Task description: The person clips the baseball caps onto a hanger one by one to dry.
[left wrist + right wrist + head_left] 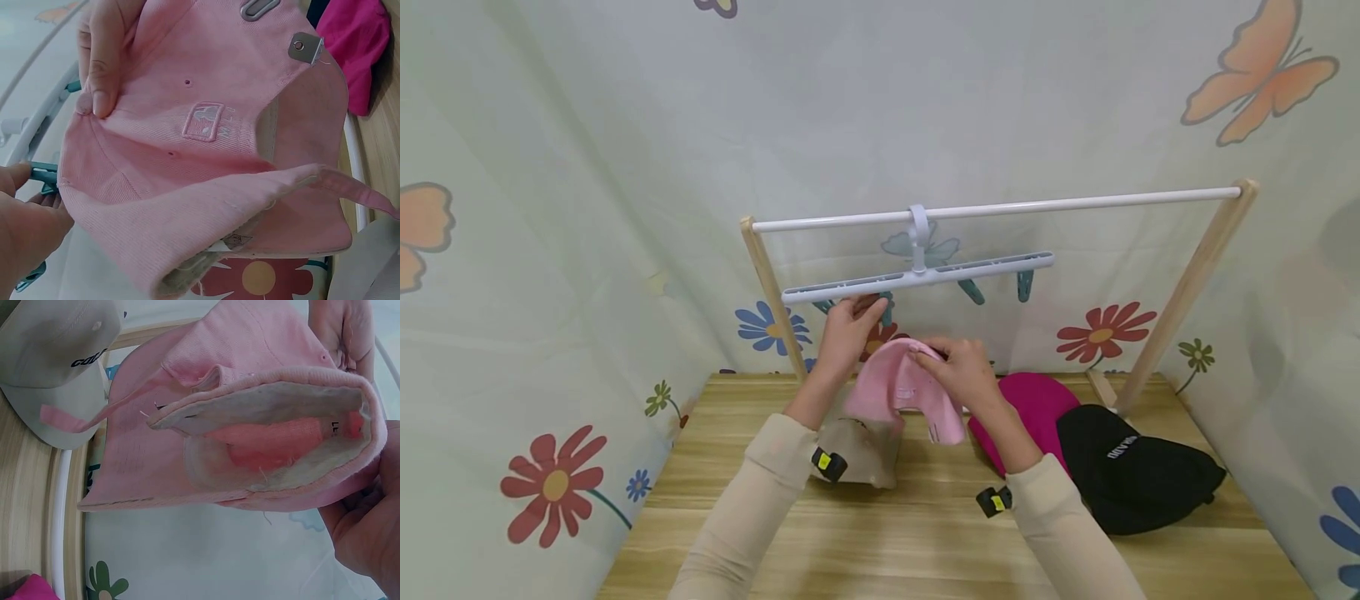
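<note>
My right hand (966, 375) pinches a pink baseball cap (868, 393) by its crown, below the hanger. In the left wrist view the cap (162, 125) is folded, with a small stitched patch and a loose strap. My left hand (844, 337) reaches up to the pale blue clip hanger (850, 289) and pinches a teal clip (44, 175) between thumb and fingers. The cap's crown lies right at this clip; whether the clip grips it I cannot tell. The right wrist view looks into the cap's lining (275, 437).
The hanger hooks over the white rod (1075, 204) of a wooden-legged rack. More teal clips (1024, 286) hang along it. On the wooden table (925, 533) lie a beige cap (865, 462) at left, and a magenta cap (1037, 404) partly under a black cap (1138, 479) at right.
</note>
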Demonstrator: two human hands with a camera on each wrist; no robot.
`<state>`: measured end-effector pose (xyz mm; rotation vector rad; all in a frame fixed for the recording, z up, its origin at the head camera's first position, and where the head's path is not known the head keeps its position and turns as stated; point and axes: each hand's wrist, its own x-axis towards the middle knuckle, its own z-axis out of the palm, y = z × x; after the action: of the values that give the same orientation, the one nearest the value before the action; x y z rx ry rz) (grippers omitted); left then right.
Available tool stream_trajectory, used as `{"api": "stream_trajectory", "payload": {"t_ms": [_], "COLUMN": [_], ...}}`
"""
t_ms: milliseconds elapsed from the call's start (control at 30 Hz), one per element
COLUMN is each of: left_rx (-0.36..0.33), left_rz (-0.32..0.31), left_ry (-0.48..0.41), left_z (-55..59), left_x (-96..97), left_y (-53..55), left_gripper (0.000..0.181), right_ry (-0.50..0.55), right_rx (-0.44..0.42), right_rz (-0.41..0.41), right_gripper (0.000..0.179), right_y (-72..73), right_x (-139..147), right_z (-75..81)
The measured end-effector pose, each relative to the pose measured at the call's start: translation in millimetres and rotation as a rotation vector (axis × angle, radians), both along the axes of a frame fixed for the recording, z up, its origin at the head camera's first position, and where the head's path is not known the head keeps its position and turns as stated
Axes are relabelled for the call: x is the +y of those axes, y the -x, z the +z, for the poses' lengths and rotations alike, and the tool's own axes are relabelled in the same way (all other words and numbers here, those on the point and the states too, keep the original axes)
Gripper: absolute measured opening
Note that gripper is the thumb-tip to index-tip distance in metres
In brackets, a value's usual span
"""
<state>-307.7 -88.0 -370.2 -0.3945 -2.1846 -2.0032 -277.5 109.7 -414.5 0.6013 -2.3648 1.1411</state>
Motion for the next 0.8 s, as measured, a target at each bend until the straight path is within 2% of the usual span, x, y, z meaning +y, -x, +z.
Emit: {"api": "stream_trajectory", "payload": {"t_ms": [300,800], "left_rx": [0.021,-0.035], "left_rz": [-0.051,-0.082], "left_ry": [-0.035,-0.166], "left_z": [4.2,6.9], "left_x": [1.9,7.4], "left_y": [0.5,3.1], "left_gripper": [0.029,0.023], "right_ry": [0.009,0.015], "right_rx": [-0.005,-0.011], "right_rz": [-0.009,-0.035], "right_gripper": [0.023,0.024], "right_y": [0.5,2.3], "right_x": [-1.3,1.4], "right_z": [-2.5,-4.4]}}
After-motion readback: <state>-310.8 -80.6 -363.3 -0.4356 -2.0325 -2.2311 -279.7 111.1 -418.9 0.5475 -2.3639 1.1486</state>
